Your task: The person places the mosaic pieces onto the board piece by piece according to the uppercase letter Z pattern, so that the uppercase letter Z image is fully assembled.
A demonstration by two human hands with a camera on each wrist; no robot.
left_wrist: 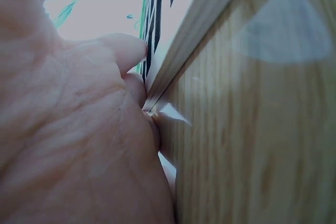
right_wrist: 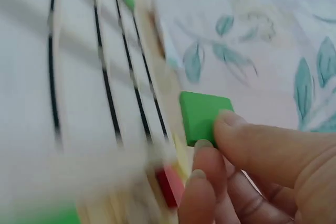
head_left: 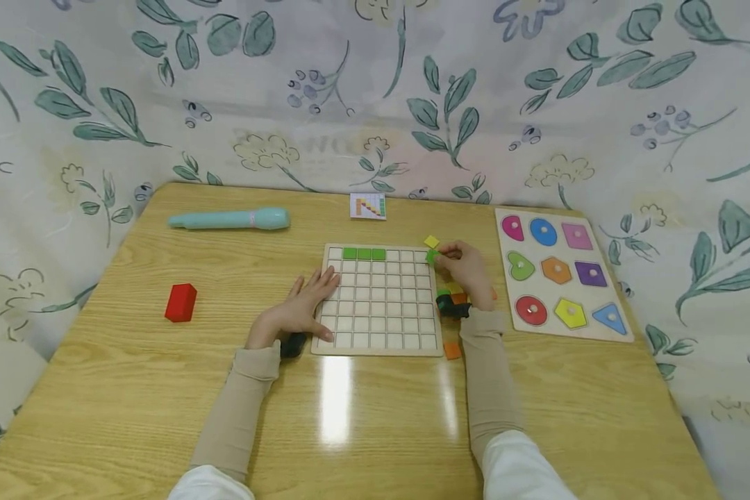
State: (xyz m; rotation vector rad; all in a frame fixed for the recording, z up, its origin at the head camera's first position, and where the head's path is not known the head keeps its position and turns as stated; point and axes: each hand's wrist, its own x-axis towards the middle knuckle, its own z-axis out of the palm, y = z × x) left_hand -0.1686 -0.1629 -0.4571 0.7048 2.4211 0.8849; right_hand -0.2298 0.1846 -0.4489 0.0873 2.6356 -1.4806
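Observation:
A pale grid board (head_left: pixel 378 298) lies on the table, with several green square tiles (head_left: pixel 364 254) side by side in its far row. My left hand (head_left: pixel 300 305) rests at the board's left edge, fingers spread and straight; the left wrist view shows its palm beside the board's rim (left_wrist: pixel 184 35). Over the board's far right corner, my right hand (head_left: pixel 465 267) pinches a green square tile (right_wrist: pixel 202 116) between thumb and fingertips. Beneath and around that hand lie loose tiles, among them a yellow tile (head_left: pixel 432 242) and an orange tile (head_left: pixel 453 350). The right forearm and wrist camera hide part of this pile.
A small pattern card (head_left: pixel 368 206) lies beyond the board. To the right is a shape puzzle board (head_left: pixel 562 274) with colored knobbed pieces. A turquoise pen-like stick (head_left: pixel 228 219) and a red block (head_left: pixel 180 303) lie on the left. A floral cloth (head_left: pixel 375 90) hangs behind the table.

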